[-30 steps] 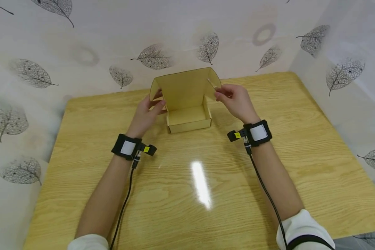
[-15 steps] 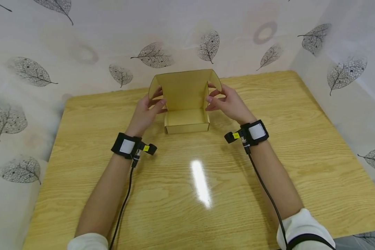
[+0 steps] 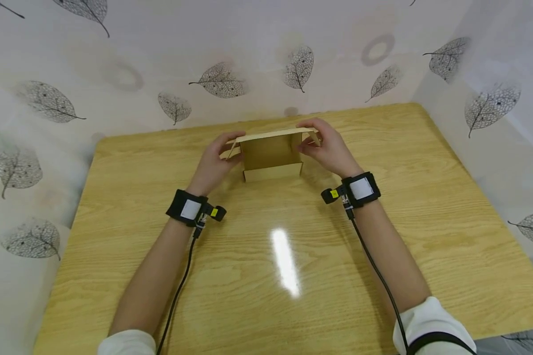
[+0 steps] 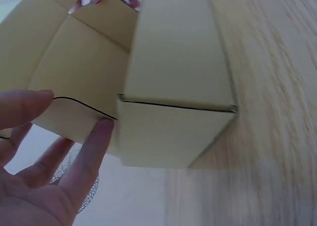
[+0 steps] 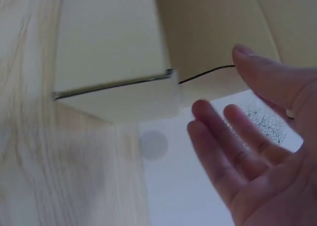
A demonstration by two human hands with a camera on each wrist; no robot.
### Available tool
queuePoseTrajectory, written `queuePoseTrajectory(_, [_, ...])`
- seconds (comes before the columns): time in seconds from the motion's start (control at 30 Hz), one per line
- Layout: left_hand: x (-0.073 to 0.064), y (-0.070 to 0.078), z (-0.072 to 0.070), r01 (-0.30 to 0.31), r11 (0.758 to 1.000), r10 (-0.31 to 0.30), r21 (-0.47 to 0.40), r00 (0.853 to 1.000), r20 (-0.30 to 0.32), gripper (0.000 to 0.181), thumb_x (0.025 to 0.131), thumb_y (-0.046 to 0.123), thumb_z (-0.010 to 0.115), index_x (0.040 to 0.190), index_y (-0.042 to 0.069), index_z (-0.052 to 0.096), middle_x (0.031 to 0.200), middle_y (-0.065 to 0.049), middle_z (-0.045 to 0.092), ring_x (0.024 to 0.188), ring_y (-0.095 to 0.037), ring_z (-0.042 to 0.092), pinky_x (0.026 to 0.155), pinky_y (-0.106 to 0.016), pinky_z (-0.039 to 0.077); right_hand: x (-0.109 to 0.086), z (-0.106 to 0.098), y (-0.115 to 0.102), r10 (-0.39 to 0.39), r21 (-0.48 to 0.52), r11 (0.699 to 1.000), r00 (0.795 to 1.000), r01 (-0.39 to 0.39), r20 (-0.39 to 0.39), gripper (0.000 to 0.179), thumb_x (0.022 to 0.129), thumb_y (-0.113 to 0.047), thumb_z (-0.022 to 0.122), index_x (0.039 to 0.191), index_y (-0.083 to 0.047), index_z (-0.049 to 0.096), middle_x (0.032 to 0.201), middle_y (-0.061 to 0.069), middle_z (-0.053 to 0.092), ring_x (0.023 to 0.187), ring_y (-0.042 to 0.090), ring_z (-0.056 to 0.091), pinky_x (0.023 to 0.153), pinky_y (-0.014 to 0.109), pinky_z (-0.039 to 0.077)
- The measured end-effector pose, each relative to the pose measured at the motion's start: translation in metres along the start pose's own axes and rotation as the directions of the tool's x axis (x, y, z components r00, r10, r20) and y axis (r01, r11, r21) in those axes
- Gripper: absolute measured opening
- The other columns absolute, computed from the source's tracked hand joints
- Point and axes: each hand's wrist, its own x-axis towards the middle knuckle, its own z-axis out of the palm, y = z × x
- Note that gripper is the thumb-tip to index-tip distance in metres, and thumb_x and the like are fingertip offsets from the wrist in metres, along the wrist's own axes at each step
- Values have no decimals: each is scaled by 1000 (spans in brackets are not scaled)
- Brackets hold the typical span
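A small tan cardboard box stands near the back of the table, its front facing me. Its lid tilts forward over the box, leaving a gap above the front wall. At the left end, my left hand holds the lid by its corner, fingers around the side flap. The right hand has its index finger over the lid's right corner and its thumb inside the right flap. In the right wrist view, the other right fingers are spread beneath the flap edge. The box's inside shows bare cardboard.
The wood-grain table extends around the box, with a bright glare in front of it. Close behind stands a wall with a leaf print. Black cables run from both wrist cameras along the forearms.
The lid has swung from upright to leaning forward over the box. The right hand went from the flap to the box side, then up to the lid corner; the left hand shifted slightly right.
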Motion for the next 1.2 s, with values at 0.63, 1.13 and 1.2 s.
queuePoseTrajectory(0.63, [-6, 0, 14, -217, 668, 114, 712, 975, 190, 57, 96, -15, 52, 149, 4, 57, 155, -17, 55, 146, -40, 51, 115, -54, 49, -8, 20, -31, 22, -501, 854, 952, 140, 304, 62, 99, 11, 54, 159, -4, 44, 167, 20, 38, 158, 38, 33, 127, 53, 34])
queuePoseTrajectory(1.13, [-4, -6, 6, -79, 766, -129, 638, 954, 272, 71, 104, 8, 62, 165, 2, 26, 176, -19, 13, 160, -43, 26, 129, -56, 30, -6, 20, -18, 75, -429, 899, 938, 83, 338, 79, 91, 12, 61, 164, -6, 34, 175, 24, 9, 161, 48, 18, 118, 57, 45])
queuePoseTrajectory(1.2, [-4, -2, 1, -17, 804, -171, 594, 951, 258, 72, 104, 9, 63, 165, 3, 25, 176, -20, 10, 161, -41, 24, 130, -54, 29, -6, 13, -20, 97, -393, 919, 936, 47, 339, 78, 94, 7, 64, 164, -8, 35, 175, 24, 5, 160, 46, 22, 119, 56, 44])
